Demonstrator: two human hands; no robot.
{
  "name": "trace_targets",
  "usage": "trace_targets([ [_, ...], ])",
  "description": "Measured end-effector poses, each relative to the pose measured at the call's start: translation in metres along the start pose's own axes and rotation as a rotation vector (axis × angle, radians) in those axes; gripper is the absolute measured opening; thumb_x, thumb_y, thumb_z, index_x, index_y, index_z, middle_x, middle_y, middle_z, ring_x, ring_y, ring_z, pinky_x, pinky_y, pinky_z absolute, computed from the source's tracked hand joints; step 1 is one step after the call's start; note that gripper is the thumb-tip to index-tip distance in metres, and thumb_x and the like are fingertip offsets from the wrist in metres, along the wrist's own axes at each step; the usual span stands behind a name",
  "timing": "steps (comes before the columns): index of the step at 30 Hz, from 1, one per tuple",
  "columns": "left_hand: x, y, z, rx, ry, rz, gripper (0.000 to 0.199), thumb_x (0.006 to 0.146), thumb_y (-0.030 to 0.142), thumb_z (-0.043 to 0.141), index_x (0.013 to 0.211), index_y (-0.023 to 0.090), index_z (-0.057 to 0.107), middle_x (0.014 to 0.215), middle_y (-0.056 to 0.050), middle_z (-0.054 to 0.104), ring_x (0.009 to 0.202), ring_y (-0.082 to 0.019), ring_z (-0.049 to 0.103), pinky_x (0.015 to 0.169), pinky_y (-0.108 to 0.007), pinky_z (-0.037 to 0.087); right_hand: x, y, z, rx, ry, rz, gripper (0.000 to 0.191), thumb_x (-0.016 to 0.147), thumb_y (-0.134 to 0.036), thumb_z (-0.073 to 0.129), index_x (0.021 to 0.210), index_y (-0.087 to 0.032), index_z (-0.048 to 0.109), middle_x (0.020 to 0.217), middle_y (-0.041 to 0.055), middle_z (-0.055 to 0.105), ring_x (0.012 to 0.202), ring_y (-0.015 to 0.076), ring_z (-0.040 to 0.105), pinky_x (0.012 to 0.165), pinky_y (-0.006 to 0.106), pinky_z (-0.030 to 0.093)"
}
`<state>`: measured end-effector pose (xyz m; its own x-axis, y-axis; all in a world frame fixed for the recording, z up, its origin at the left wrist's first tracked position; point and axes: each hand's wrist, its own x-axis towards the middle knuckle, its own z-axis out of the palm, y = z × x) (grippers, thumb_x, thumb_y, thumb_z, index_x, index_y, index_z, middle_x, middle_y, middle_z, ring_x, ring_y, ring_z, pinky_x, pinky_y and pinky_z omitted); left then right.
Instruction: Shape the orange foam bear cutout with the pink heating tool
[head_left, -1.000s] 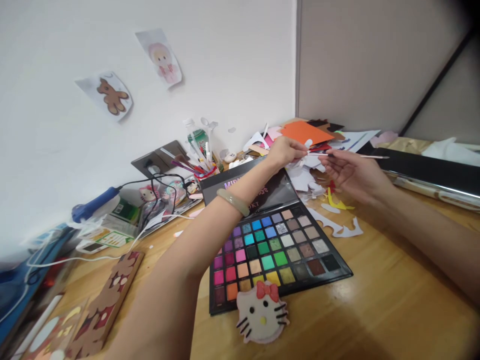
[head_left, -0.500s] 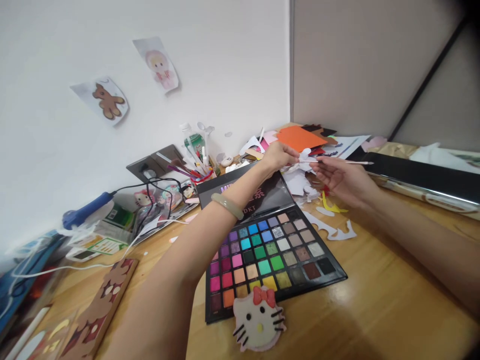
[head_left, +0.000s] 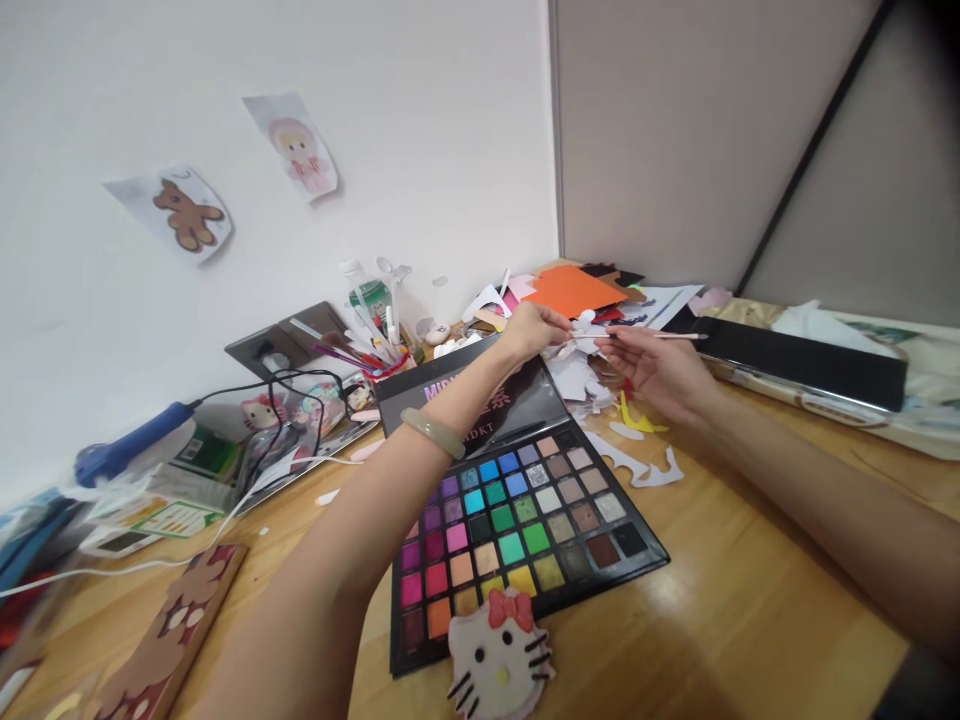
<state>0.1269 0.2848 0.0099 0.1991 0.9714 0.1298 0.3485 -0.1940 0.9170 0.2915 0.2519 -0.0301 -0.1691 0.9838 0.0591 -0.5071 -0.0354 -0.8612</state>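
Observation:
A thin pale brush lies nearly level between my two hands above the paper scraps. My left hand pinches its left end, with a bangle on that wrist. Near the brush's middle, the fingers of my right hand are closed around it. Below my left arm an open makeup palette with many coloured pans lies on the wooden table; the arm hides part of its lid. A white cat-face piece with a red bow overlaps the palette's near edge.
Paper scraps and orange paper are piled at the back. A pen cup and bottle stand against the wall. A black case lies right. Cables, a blue tool and a bear-patterned strip are left.
The view has shifted slightly to the right, so most things appear farther left. Both hands keep their hold on the brush.

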Motion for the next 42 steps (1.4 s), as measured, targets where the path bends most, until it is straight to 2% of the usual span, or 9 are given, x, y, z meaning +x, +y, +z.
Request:
trace_targets([
  [7,-0.004,0.000,0.003,-0.003,0.047,-0.007,0.009,0.053,0.006,0.058,0.062,0.009,0.059,0.054,0.000,0.055,0.048,-0.006,0.047,0.050,-0.021,0.038,0.000,0.001,0.000,-0.011,0.011,-0.013,0.014,0.075,-0.009,0.049,0.075,-0.016,0.062,0.074,0.0015,0.065,0.073,0.0102,0.061,0.067,0.018,0.050],
  [14,-0.002,-0.007,0.010,0.057,0.165,-0.002,0.004,0.051,0.008,0.059,0.054,0.010,0.058,0.048,0.001,0.053,0.044,-0.007,0.044,0.048,-0.021,0.036,-0.001,0.004,0.002,-0.066,0.057,-0.129,0.008,0.070,-0.010,0.056,0.071,-0.015,0.062,0.067,0.0022,0.065,0.066,0.0108,0.061,0.064,0.018,0.050],
  [20,0.002,-0.014,0.004,0.063,0.262,0.022,0.006,0.056,0.013,0.058,0.061,0.011,0.058,0.058,-0.001,0.057,0.053,-0.009,0.051,0.055,-0.023,0.040,-0.002,-0.001,0.001,-0.051,0.116,-0.202,0.008,0.071,-0.011,0.054,0.069,-0.015,0.061,0.067,0.0006,0.065,0.067,0.0092,0.060,0.064,0.016,0.049],
  [26,0.002,-0.008,0.007,0.046,0.218,0.034,0.007,0.057,0.014,0.060,0.063,0.009,0.059,0.053,-0.001,0.055,0.049,-0.010,0.050,0.052,-0.023,0.040,-0.003,-0.004,0.004,-0.037,0.073,-0.154,0.011,0.073,-0.011,0.051,0.071,-0.014,0.061,0.069,0.0022,0.065,0.067,0.0089,0.060,0.063,0.016,0.049],
  [34,-0.006,-0.002,0.010,0.004,0.137,0.037,0.012,0.061,0.012,0.057,0.072,0.007,0.060,0.062,-0.004,0.060,0.054,-0.009,0.053,0.056,-0.023,0.043,-0.004,-0.003,0.004,-0.038,0.059,-0.142,0.010,0.073,-0.012,0.052,0.070,-0.015,0.061,0.071,0.0019,0.065,0.068,0.0092,0.060,0.064,0.016,0.049],
  [42,-0.003,0.000,0.016,0.158,0.181,0.031,0.015,0.059,0.012,0.057,0.073,0.009,0.059,0.061,-0.003,0.060,0.053,-0.011,0.053,0.054,-0.023,0.043,-0.002,0.001,0.002,-0.101,0.046,-0.145,0.008,0.071,-0.015,0.053,0.073,-0.015,0.061,0.072,0.0032,0.064,0.070,0.0108,0.061,0.066,0.019,0.049],
])
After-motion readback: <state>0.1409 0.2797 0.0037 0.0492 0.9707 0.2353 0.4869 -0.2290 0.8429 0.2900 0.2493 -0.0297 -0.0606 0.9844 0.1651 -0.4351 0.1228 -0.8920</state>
